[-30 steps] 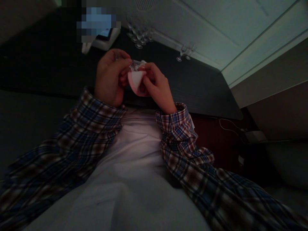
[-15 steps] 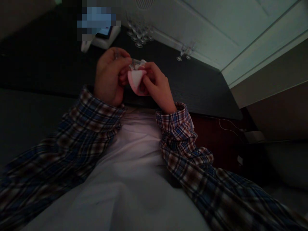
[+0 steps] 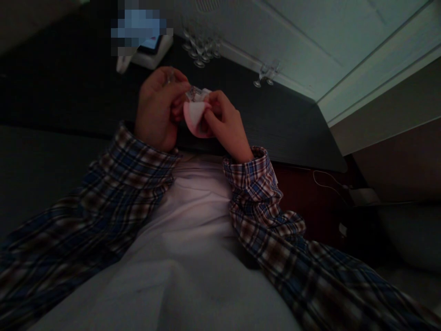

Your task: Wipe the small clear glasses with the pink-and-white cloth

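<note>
Over the near part of the dark table, my left hand [image 3: 156, 108] is closed around a clear glass [image 3: 195, 93], most of it hidden by my fingers. A glint of clear material also shows between the fingers of this hand. From the right, my right hand [image 3: 225, 122] pinches a pink and white cloth [image 3: 196, 117] against the glass. The cloth hangs down in a rounded fold between my hands. Dim light hides the glass's full shape.
Several stemmed glasses [image 3: 200, 48] stand at the back of the dark table [image 3: 285, 124], with a smaller group of stemmed glasses [image 3: 265, 76] farther right by the wall. A white device with a screen [image 3: 151, 53] sits at back left. A white cable [image 3: 327, 179] lies beyond the right edge.
The glass and the upper edge of the cloth have shifted and turned very slightly between my hands. Both hands keep their hold and nearly the same place.
</note>
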`<state>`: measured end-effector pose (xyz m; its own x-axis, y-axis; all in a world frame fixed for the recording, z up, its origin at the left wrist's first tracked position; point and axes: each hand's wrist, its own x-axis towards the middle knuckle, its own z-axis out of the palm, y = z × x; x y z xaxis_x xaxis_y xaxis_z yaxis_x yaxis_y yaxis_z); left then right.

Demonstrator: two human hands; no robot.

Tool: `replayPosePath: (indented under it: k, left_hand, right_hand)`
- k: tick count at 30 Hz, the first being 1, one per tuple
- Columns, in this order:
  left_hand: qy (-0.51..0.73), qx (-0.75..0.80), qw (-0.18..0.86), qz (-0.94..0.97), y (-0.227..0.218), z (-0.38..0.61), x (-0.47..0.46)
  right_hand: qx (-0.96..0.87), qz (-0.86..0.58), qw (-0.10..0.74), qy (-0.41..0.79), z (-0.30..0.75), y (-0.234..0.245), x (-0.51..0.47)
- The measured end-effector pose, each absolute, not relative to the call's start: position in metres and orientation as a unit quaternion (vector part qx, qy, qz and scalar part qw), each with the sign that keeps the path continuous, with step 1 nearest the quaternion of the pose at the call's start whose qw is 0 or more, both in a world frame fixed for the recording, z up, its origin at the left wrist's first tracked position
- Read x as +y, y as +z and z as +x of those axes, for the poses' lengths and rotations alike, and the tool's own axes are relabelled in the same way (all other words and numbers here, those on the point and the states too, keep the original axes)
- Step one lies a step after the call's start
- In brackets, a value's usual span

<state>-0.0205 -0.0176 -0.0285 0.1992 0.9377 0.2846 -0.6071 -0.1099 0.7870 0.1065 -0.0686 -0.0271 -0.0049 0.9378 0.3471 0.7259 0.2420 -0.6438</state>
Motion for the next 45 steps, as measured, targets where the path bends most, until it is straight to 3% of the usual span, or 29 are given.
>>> replayPosePath:
  k: [45]
  left_hand:
    - [0.600,0.182,0.638,0.446,-0.0308,-0.0216,-0.0160]
  right_hand:
    - [-0.706,-0.573,0.397,0.123,0.1051,-0.0276,-0.0673]
